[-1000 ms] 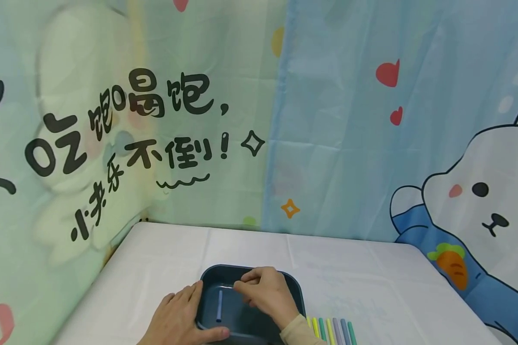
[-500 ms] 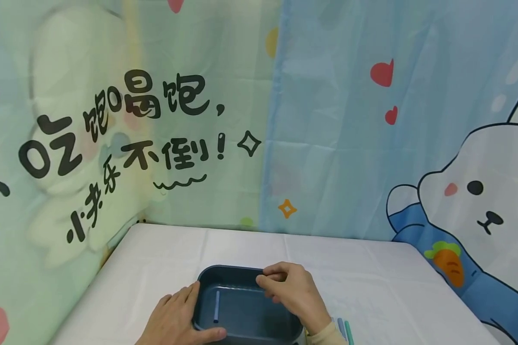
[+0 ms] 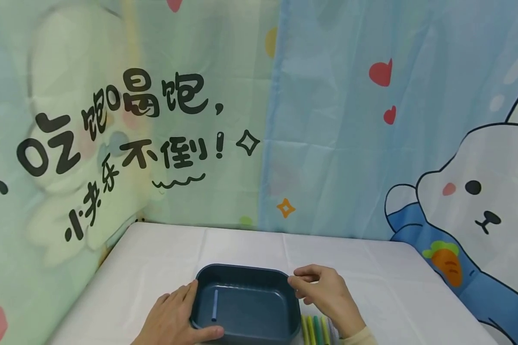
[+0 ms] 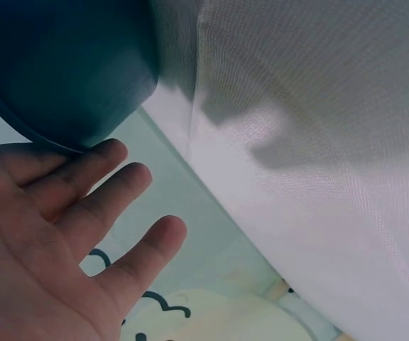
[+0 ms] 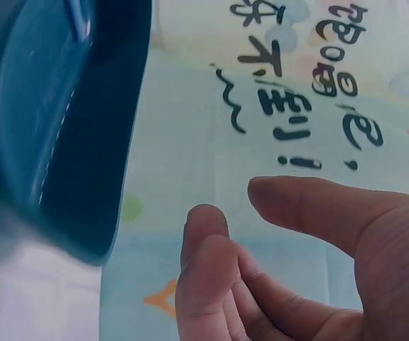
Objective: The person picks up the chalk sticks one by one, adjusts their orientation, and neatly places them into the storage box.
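Observation:
A dark blue rectangular tray [image 3: 252, 311] stands on the white-covered table in the head view. One slim blue stick [image 3: 215, 305], chalk-like, lies inside it toward the left. My left hand [image 3: 170, 316] rests against the tray's left side, fingers fairly straight, thumb along the near rim. In the left wrist view, its fingers [image 4: 108, 202] touch or lie just under the tray's edge [image 4: 62, 64]. Just right of the tray hovers my right hand [image 3: 328, 297], holding nothing. The right wrist view shows its thumb [image 5: 311, 209] and bent fingers apart, beside the tray wall [image 5: 94, 135].
Several coloured sticks [image 3: 311, 330], yellow, green and purple, lie in a row right of the tray, partly hidden by the right hand and sleeve. The white tablecloth [image 3: 250, 247] reaches back to a printed curtain [image 3: 328, 182].
My right hand has moved from above the tray rightward past its right rim. The left hand stays at the tray's left side, and the blue stick stays put. The head view has shifted slightly.

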Motion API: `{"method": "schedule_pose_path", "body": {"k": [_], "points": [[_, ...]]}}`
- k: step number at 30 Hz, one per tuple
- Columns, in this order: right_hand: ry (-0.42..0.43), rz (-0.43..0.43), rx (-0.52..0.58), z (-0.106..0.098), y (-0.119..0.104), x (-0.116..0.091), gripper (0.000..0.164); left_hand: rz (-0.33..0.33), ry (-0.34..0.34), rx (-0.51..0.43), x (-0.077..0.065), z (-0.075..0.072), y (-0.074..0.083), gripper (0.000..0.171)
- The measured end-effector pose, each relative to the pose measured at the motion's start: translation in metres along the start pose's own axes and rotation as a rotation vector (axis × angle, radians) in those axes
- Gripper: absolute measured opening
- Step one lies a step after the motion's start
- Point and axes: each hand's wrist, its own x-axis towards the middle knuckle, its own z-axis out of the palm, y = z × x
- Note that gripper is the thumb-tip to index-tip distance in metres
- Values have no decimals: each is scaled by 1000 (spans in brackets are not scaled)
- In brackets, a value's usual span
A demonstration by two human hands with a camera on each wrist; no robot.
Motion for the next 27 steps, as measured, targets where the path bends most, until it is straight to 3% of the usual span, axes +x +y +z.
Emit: {"method": "schedule_pose_path", "body": {"k": [13, 22, 27], "points": [[24, 87, -126, -38, 24, 6, 45, 3, 31, -1, 0, 0, -2, 123], [-42, 187, -170, -50, 54, 9, 45, -2, 23, -12, -3, 1, -7, 122], [-81, 267, -252, -56, 72, 9, 41, 4, 18, -22, -3, 1, -6, 122]]}}
